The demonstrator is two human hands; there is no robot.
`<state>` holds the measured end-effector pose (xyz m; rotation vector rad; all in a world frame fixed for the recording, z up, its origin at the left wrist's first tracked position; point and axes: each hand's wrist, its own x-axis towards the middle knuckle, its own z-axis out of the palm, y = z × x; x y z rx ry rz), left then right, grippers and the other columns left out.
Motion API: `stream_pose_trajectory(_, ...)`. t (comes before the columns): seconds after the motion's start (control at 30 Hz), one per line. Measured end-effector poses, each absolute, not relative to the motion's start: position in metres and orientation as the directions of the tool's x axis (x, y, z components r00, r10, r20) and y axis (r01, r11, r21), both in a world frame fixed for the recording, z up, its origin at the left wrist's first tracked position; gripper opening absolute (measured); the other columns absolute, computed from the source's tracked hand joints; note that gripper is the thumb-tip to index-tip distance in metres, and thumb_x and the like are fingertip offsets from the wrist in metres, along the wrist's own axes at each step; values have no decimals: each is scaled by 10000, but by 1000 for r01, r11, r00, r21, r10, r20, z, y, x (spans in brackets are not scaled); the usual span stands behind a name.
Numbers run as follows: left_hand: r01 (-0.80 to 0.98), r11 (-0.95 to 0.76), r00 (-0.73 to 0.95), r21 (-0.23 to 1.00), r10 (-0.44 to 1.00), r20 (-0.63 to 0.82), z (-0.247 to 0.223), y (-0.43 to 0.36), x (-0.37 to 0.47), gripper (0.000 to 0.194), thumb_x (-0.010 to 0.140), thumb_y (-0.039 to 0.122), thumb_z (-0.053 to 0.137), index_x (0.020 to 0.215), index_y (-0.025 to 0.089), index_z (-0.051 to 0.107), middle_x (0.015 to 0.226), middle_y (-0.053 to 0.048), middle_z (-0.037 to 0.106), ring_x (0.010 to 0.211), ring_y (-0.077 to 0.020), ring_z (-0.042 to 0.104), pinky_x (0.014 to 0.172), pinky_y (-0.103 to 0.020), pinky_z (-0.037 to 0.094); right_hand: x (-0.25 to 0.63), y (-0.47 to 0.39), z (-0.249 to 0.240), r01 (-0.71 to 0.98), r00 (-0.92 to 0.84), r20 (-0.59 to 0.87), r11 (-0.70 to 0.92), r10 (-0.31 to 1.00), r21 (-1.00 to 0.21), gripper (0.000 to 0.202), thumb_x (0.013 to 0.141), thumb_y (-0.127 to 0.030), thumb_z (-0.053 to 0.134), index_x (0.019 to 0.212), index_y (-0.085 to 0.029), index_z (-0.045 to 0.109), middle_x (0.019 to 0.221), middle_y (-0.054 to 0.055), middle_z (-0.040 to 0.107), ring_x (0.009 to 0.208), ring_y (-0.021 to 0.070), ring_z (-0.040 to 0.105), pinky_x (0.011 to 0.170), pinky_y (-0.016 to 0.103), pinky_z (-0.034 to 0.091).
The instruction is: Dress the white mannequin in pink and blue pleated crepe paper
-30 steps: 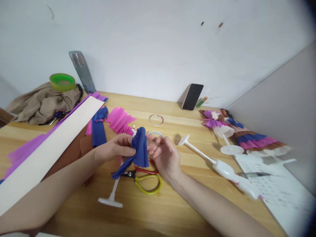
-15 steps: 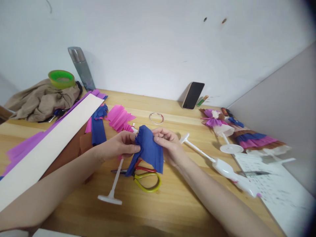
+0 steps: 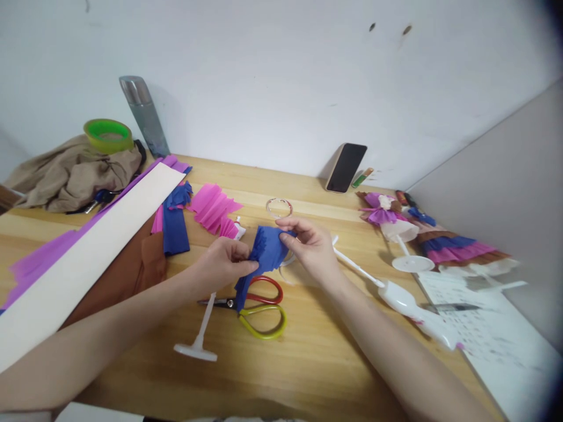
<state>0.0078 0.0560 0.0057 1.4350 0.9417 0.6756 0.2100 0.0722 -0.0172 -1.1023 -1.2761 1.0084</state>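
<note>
Between my two hands a strip of blue crepe paper (image 3: 269,249) is held up over the table, its left part gathered into pleats. My left hand (image 3: 224,264) pinches its left side with thumb and finger. At the upper right corner my right hand (image 3: 310,246) grips it between thumb and fingers. One end of the strip hangs down over the scissors (image 3: 264,319), which have one red and one yellow handle. A white plastic stand (image 3: 200,346) lies by my left wrist, partly hidden by the hand. Pleated pink crepe paper (image 3: 213,208) lies behind my left hand.
On the left are a long white strip (image 3: 101,252), brown crepe paper (image 3: 127,281), a tape roll (image 3: 108,136) on cloth and a bottle (image 3: 147,117). A phone (image 3: 347,168) leans on the wall. Rightward lie a white doll body (image 3: 404,302), paper-dressed figures (image 3: 461,246) and a written sheet (image 3: 497,334).
The blue crepe paper's loose right part has been folded up and gathered, so more of the scissors shows. My right hand has moved slightly right and up.
</note>
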Motion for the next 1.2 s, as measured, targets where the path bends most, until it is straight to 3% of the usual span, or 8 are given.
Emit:
stream_pose_trajectory(0.1, 219, -5, 499, 976, 860, -107, 6, 57, 8, 420, 692, 316, 653, 462, 200, 320, 491, 69, 251, 490, -64, 247, 469, -223, 175, 209, 72, -16, 71, 76, 237, 232, 968, -970, 190, 665, -175, 730, 835, -245, 777, 803, 7, 749, 754, 172, 651, 713, 310, 509)
stream_pose_trajectory(0.3, 169, 44, 509, 985, 852, -125, 8, 60, 6, 346, 712, 340, 619, 500, 198, 385, 518, 54, 321, 504, -82, 310, 496, -233, 232, 212, 73, -16, 38, 84, 223, 220, 971, -975, 175, 644, -215, 750, 812, -255, 777, 799, 3, 763, 698, 170, 648, 665, 311, 506)
stream_pose_trajectory(0.5, 407, -250, 389, 879, 918, 81, 12, 54, 4, 298, 730, 202, 611, 487, 183, 438, 488, 52, 338, 501, -91, 306, 491, -245, 199, 211, 73, -17, 39, 82, 198, 195, 977, -980, 165, 652, -208, 736, 808, -247, 768, 798, 1, 755, 679, 155, 634, 677, 312, 501)
stream_pose_trajectory(0.63, 192, 62, 484, 979, 862, -149, 12, 48, 10, 371, 695, 311, 681, 472, 187, 412, 464, 72, 321, 461, -68, 279, 470, -226, 193, 213, 72, -16, 63, 55, 167, 164, 984, -984, 158, 630, -217, 733, 786, -223, 755, 750, 1, 734, 659, 153, 625, 650, 305, 495)
stream_pose_trajectory(0.73, 50, 424, 560, 904, 738, -377, 10, 40, 14, 315, 670, 446, 736, 644, 157, 613, 489, 52, 489, 396, -49, 295, 421, -213, 170, 214, 72, -13, 93, -17, 140, 141, 990, -986, 153, 631, -210, 713, 781, -205, 743, 716, -2, 711, 639, 148, 614, 626, 293, 482)
stream_pose_trajectory(0.8, 0, 527, 571, 850, 697, -433, 8, 36, 15, 360, 658, 489, 760, 698, 148, 653, 473, 49, 512, 363, -35, 269, 401, -212, 125, 214, 71, -11, 117, -50, 139, 144, 989, -983, 136, 642, -204, 690, 771, -198, 733, 703, -4, 700, 631, 143, 607, 618, 288, 471)
stream_pose_trajectory(0.93, -77, 569, 531, 818, 718, -450, 6, 34, 13, 378, 631, 475, 814, 615, 151, 620, 417, 57, 462, 360, -34, 292, 397, -202, 127, 214, 70, -8, 127, -34, 133, 136, 991, -983, 114, 636, -209, 667, 738, -195, 715, 655, -14, 669, 593, 133, 579, 584, 275, 446)
stream_pose_trajectory(1.2, -218, 462, 378, 860, 852, -362, 11, 46, 6, 305, 550, 332, 903, 614, 132, 681, 571, 20, 595, 510, -58, 477, 485, -169, 363, 218, 67, 3, -20, 8, 158, 158, 987, -987, 129, 625, -240, 734, 743, -193, 713, 676, -1, 674, 556, 118, 545, 528, 252, 425)
